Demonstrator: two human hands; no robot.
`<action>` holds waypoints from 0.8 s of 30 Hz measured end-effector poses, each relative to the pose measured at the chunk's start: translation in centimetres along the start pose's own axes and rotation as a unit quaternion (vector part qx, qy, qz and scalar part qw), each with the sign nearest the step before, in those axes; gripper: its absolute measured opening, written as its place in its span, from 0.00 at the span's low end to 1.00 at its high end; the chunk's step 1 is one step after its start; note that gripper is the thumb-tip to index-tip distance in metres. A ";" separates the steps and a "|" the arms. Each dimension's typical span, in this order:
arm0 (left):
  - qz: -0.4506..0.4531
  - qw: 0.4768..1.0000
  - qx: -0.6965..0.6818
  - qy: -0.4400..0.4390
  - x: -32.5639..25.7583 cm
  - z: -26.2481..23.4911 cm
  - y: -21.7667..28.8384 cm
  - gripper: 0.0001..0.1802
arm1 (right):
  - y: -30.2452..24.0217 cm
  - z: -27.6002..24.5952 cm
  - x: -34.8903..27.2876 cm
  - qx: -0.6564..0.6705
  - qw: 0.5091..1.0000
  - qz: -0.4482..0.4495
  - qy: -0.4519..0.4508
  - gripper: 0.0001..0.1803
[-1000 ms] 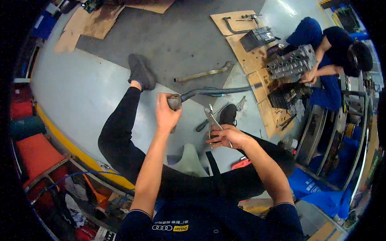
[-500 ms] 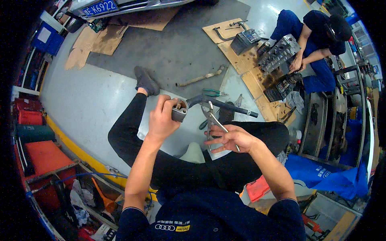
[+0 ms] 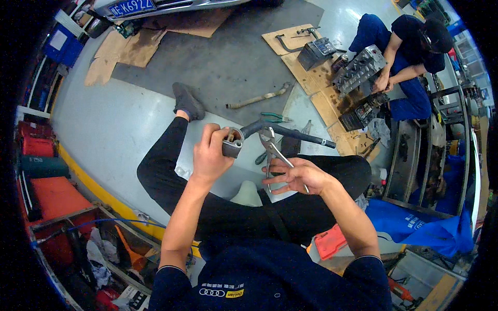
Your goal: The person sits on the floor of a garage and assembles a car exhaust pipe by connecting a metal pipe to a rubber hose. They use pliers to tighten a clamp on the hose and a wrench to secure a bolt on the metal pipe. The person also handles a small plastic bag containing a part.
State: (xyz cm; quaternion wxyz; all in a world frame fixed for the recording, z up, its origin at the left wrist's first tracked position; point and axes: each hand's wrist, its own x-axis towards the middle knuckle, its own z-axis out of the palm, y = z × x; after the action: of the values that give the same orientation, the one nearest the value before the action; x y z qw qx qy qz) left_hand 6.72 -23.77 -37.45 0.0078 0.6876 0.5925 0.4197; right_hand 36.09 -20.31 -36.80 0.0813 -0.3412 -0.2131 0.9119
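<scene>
Because I am sitting on the grey workshop floor [image 3: 129, 129] with one leg stretched out, I keep the work lifted in front of my chest, where both hands can meet over my lap. My left hand [image 3: 210, 155] is curled tight around a small grey metal clamp fitting [image 3: 233, 143] at the end of a black rubber hose [image 3: 282, 132], thumb and fingers pressed together on it, so the hose end stays steady and faces up toward me. The hose runs off to my right, over my leg. My right hand [image 3: 295, 176] holds silver locking pliers [image 3: 271, 147] by the handles, fingers partly spread and loosely wrapped, not squeezed; the pliers' nose points up, just beside the fitting, apart from it as far as I can tell. Green-handled pliers [image 3: 275, 118] and a bent metal pipe [image 3: 259, 97] lie on the floor beyond the hose, within reach. Farther off to the right, another person in blue work clothes [image 3: 410, 57] crouches over a metal engine part [image 3: 358, 70] on cardboard sheets [image 3: 311, 88].
</scene>
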 end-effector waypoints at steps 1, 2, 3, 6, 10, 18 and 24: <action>0.009 1.000 0.006 0.006 0.0 0.0 0.0 0.32 | 0.1 -0.2 0.1 -0.004 1.000 0.000 -0.005 0.47; 0.018 1.000 0.011 0.011 0.2 0.0 0.0 0.31 | 0.1 -0.3 0.2 -0.008 1.000 -0.001 -0.009 0.47; 0.026 0.999 0.017 0.017 0.2 0.1 -0.1 0.31 | 0.0 -0.2 0.2 -0.010 1.000 0.001 -0.006 0.47; 0.014 1.000 0.017 -0.009 -0.5 0.1 -0.4 0.32 | -0.3 0.3 0.3 -0.026 1.000 0.008 0.005 0.45; 0.023 0.999 0.024 -0.027 -0.8 0.2 -0.9 0.32 | -0.5 0.4 0.5 -0.052 0.998 0.012 0.022 0.41; 0.031 0.999 0.028 -0.014 -0.9 -0.1 -1.2 0.33 | -0.6 0.9 0.9 -0.117 0.992 0.022 0.041 0.37; 0.021 0.999 0.013 -0.021 -1.2 0.1 -1.5 0.35 | -0.5 -0.5 1.2 -0.170 0.985 0.022 0.032 0.33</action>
State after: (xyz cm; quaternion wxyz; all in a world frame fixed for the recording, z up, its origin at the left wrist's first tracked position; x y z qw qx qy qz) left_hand 5.69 -24.27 -38.98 0.0024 0.7088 0.5828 0.3974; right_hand 35.53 -19.29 -37.63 0.0087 -0.3838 -0.3549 0.8524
